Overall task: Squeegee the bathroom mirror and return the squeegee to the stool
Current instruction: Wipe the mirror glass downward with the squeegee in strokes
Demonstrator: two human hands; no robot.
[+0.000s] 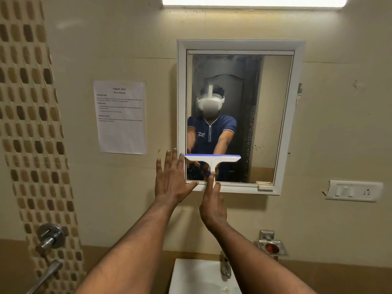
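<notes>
Both hands are raised to the mirror (271, 115): the left hand (172, 179) lies flat with fingers spread wide, on the wall and the mirror's white frame (182, 102) at its lower left corner. The right hand (213, 203) grips the handle of the white squeegee (212, 159). Its blue-edged blade lies level against the lower left glass, above a white sink (191, 276).

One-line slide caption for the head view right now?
Right hand holds the squeegee low on the mirror; the open left hand braces against the frame's left edge.
</notes>
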